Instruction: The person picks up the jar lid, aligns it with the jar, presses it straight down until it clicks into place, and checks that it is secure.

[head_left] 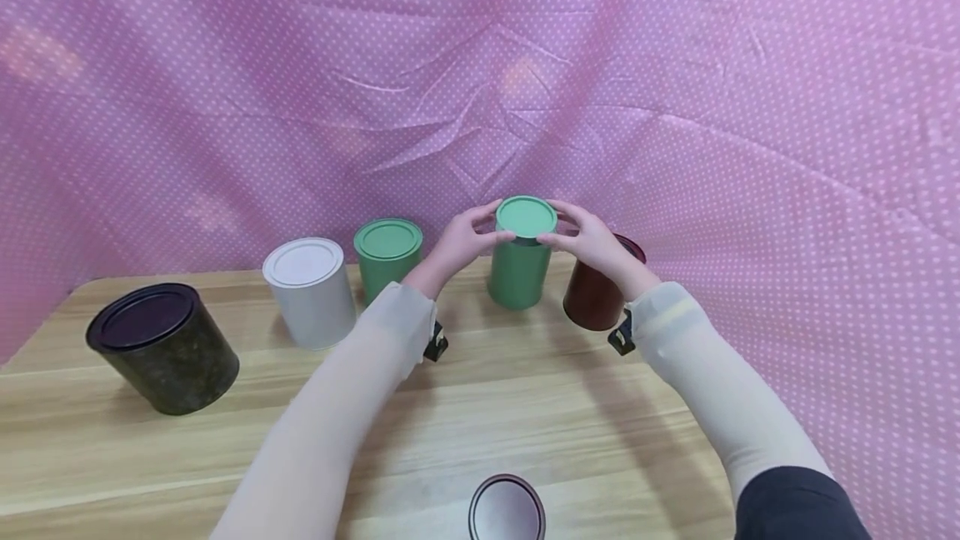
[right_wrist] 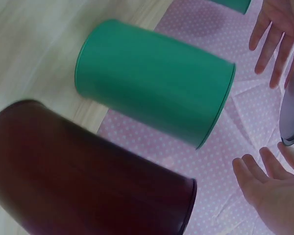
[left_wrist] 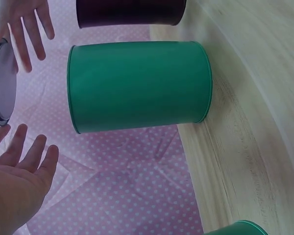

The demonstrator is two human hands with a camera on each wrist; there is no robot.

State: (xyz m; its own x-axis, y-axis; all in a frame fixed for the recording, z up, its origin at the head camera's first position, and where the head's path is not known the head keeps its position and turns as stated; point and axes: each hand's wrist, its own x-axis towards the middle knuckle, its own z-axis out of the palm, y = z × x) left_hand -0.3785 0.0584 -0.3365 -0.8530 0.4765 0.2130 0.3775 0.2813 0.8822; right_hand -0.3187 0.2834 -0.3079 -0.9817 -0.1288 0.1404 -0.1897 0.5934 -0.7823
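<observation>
In the head view, both hands hold a round light green lid (head_left: pixel 526 217) over a tall green can (head_left: pixel 517 277). The left hand (head_left: pixel 459 242) grips its left edge, thumb in front and fingers behind; the right hand (head_left: pixel 595 244) does the same on the right. Both wrist views show a gap between the grey underside of the lid (left_wrist: pixel 5 81) and the top rim of the can (right_wrist: pixel 154 81). The can stands upright on the table, untouched by the hands. A dark red can (head_left: pixel 592 294) stands beside it, partly behind the right hand.
Left of the hands stand another green can (head_left: pixel 390 250), a white can (head_left: pixel 311 298) and a black can (head_left: pixel 168 352), each lidded. A brown-rimmed round piece (head_left: pixel 507 511) is near the front of the wooden table (head_left: pixel 480 423). Pink dotted cloth (head_left: pixel 375 107) hangs behind.
</observation>
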